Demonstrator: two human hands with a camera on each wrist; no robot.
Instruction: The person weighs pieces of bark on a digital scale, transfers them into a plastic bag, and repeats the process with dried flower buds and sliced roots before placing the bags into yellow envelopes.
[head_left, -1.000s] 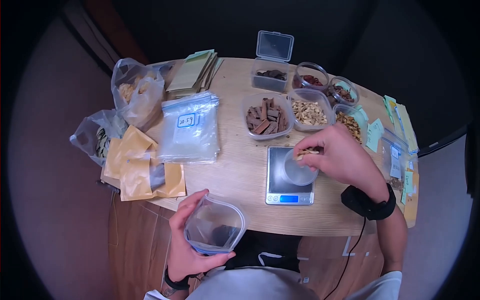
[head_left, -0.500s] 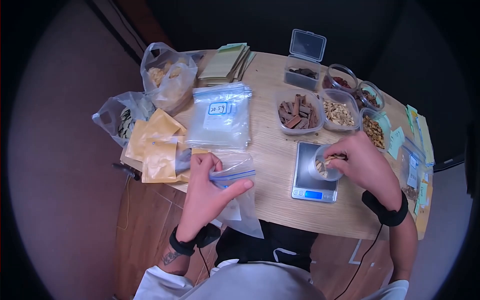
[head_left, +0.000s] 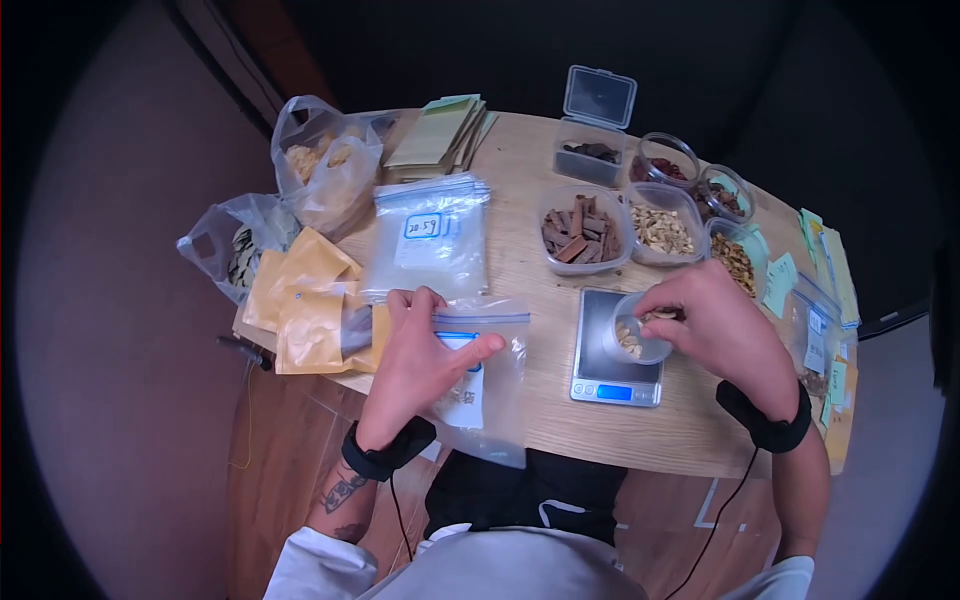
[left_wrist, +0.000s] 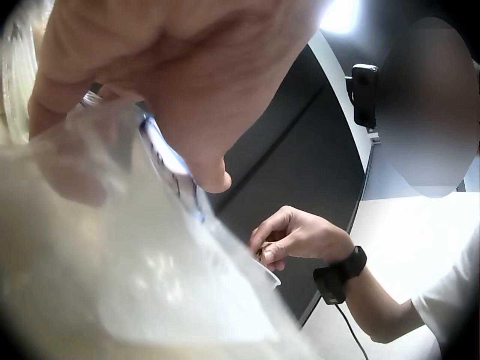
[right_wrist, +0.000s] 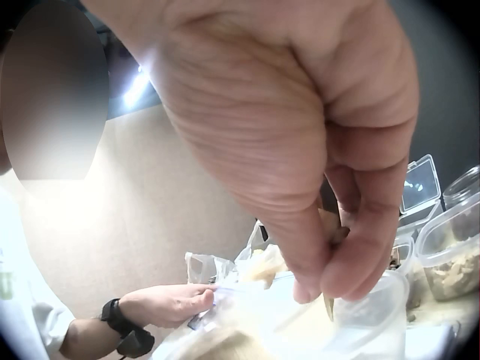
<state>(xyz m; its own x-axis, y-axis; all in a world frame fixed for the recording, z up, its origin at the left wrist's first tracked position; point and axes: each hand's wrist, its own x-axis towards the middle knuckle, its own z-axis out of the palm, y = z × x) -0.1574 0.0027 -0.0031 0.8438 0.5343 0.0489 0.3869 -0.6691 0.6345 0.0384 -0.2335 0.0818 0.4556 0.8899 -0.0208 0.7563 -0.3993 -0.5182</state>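
Observation:
My left hand grips a clear zip bag near its blue seal, at the table's front edge. A white label with writing shows on the bag, and the left wrist view shows its plastic close up. Over a small clear cup, my right hand pinches pale dried slices between thumb and fingers. Some pale slices lie inside the cup. Beneath the cup is a silver digital scale with a lit blue display. The right wrist view shows the fingertips right above the cup.
Behind the scale stand tubs of brown bark pieces, pale slices and yellowish bits. A stack of zip bags, kraft pouches and plastic carrier bags lie left. Labelled packets line the right edge.
My left hand has turned the zip bag from mouth-up to lying flat and label-up, over the table edge. Pale slices now show in the cup; my right hand stays over it.

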